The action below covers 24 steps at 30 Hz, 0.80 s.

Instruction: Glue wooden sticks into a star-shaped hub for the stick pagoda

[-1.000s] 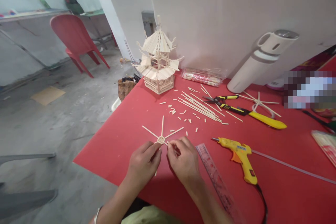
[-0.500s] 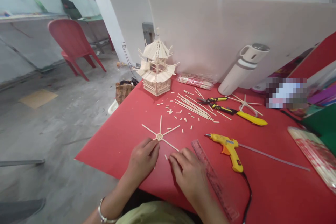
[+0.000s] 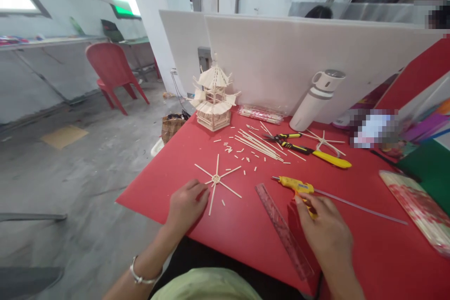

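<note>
A six-armed wheel of thin wooden sticks (image 3: 216, 179) lies flat on the red tabletop, a small ring at its hub. My left hand (image 3: 189, 204) rests beside it with closed fingers, pinching its left arm, most of which the hand covers. Over to the right, my right hand (image 3: 325, 229) has its thumb and fingers around the handle of a yellow hot glue gun (image 3: 297, 185), whose nozzle points left. The gun appears to lie on the table. Between the hands is a clear reddish ruler (image 3: 283, 232). One short stick piece (image 3: 223, 202) lies near the wheel.
Behind stand a stick pagoda model (image 3: 213, 98) and a white thermos (image 3: 312, 103). Loose sticks (image 3: 258, 144), scattered cut pieces, yellow-black pliers (image 3: 284, 137), a yellow-handled cutter (image 3: 330, 158) and another stick star (image 3: 323, 140) lie mid-table. Packed sticks (image 3: 415, 211) sit at right.
My right hand has moved right, from the wheel to the glue gun's handle. The wheel's lower arm now shows in full. My left hand has shifted slightly left; the view has tilted up.
</note>
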{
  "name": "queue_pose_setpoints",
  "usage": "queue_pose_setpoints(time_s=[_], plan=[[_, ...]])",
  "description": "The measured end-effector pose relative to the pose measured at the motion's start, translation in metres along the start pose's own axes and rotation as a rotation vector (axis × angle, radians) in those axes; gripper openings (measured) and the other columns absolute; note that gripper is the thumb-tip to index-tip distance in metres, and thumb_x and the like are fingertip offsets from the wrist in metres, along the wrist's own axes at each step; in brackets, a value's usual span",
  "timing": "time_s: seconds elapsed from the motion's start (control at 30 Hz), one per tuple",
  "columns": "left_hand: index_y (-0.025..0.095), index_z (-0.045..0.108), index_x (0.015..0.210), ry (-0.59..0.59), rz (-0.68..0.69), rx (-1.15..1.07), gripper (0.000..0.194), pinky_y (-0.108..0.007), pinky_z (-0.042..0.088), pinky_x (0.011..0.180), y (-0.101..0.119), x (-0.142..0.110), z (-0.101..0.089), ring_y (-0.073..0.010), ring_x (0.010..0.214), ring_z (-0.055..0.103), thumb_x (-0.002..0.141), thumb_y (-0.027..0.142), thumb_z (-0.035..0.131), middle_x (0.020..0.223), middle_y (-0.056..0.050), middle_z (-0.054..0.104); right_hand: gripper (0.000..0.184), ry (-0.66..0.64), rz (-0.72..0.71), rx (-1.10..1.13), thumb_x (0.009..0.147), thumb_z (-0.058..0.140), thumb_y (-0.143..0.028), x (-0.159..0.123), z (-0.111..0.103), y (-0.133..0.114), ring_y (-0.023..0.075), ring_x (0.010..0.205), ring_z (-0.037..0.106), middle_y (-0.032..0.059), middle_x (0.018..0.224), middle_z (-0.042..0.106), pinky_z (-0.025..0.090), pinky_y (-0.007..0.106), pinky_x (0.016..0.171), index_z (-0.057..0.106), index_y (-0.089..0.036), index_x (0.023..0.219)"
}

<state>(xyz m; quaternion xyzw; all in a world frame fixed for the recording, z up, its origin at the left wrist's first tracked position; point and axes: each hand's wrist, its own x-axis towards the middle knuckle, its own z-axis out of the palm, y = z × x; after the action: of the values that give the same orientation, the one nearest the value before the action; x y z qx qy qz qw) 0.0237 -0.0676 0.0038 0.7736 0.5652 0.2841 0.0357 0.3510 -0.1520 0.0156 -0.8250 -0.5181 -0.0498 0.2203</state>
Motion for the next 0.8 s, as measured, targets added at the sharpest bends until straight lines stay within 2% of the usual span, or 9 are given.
queue_pose_setpoints(time_s=[0.17,0.33,0.43,0.57,0.7,0.8], plan=[[0.023,0.075,0.084,-0.131,-0.076,0.083,0.024,-0.023,0.033,0.055,0.013,0.011,-0.004,-0.012,0.066,0.061,0.093,0.032,0.055,0.082,-0.001,0.07,0.045,-0.009,-0.041,0.047,0.095,0.039,-0.054,-0.004,-0.001,-0.003,0.0244,0.094,0.064,0.0079,0.108,0.068,0.044,0.034,0.066,0.07,-0.025,0.109],[0.025,0.074,0.088,-0.155,-0.12,0.103,0.019,-0.024,0.037,0.059,0.01,0.012,-0.013,-0.0139,0.074,0.063,0.09,0.028,0.055,0.094,-0.002,0.07,0.048,-0.009,0.006,-0.131,0.091,0.043,-0.053,-0.001,-0.005,0.012,0.0301,0.095,0.062,0.0135,0.108,0.066,0.047,0.039,0.072,0.067,-0.02,0.117],[0.025,0.073,0.089,-0.192,-0.12,0.124,0.018,-0.024,0.038,0.058,0.005,0.013,-0.017,-0.0144,0.075,0.063,0.089,0.029,0.055,0.097,-0.002,0.068,0.052,-0.12,0.06,-0.161,0.091,0.044,-0.051,0.002,-0.001,0.029,0.0314,0.099,0.063,0.0165,0.107,0.066,0.048,0.04,0.076,0.064,-0.014,0.121],[0.022,0.07,0.085,-0.289,-0.088,0.161,0.021,-0.025,0.037,0.058,0.003,0.019,-0.02,-0.016,0.079,0.062,0.092,0.027,0.051,0.095,-0.004,0.066,0.045,-0.358,0.131,-0.075,0.089,0.041,-0.045,0.005,0.007,0.042,0.0282,0.099,0.066,0.0131,0.106,0.067,0.048,0.036,0.074,0.062,-0.019,0.119],[0.021,0.067,0.084,-0.306,-0.026,0.152,0.02,-0.029,0.042,0.068,-0.001,0.027,-0.018,-0.0208,0.089,0.062,0.094,0.025,0.05,0.094,-0.006,0.065,0.048,-0.4,0.178,-0.062,0.089,0.041,-0.052,0.01,0.009,0.038,0.0296,0.097,0.067,0.0128,0.105,0.068,0.046,0.036,0.069,0.062,-0.021,0.118],[0.02,0.063,0.08,-0.293,0.003,0.135,0.019,-0.033,0.046,0.076,-0.006,0.03,-0.014,-0.0221,0.088,0.06,0.094,0.025,0.05,0.092,-0.008,0.064,0.049,-0.426,0.208,-0.068,0.088,0.039,-0.052,0.015,0.009,0.035,0.0301,0.093,0.068,0.0133,0.102,0.069,0.044,0.035,0.065,0.062,-0.021,0.119]])
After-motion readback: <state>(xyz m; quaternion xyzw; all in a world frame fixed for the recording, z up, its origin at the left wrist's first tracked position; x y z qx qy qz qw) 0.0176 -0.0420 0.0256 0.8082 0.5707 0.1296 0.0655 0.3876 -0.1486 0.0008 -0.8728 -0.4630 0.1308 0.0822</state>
